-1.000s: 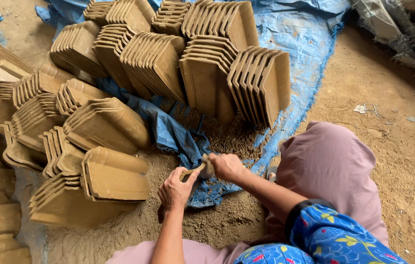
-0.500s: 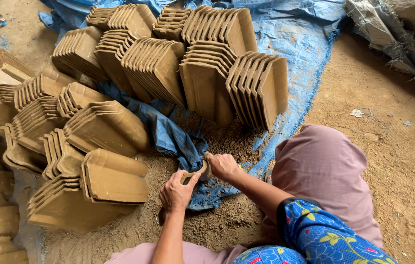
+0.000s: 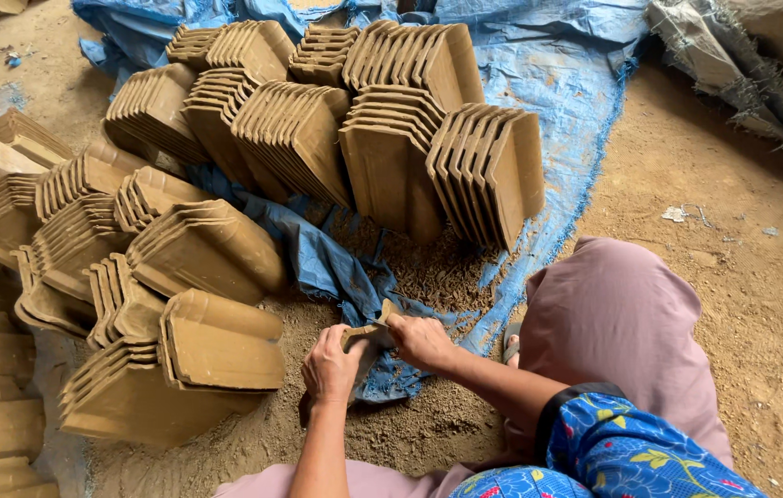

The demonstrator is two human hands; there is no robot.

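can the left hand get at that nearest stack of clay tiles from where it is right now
Probably yes. The left hand holds a clay piece right beside the nearest tile stack, with nothing between them; it would need to free its grip first.

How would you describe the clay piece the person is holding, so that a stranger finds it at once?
Start at the blue tarp with its stacked clay tiles, then come down to its near edge. There the left hand and right hand grip one tile between them. Unlike its neighbours, it is in no stack.

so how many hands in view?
2. Left hand and right hand are together at bottom centre, both gripping one clay tile over the blue tarp. No other hands visible.
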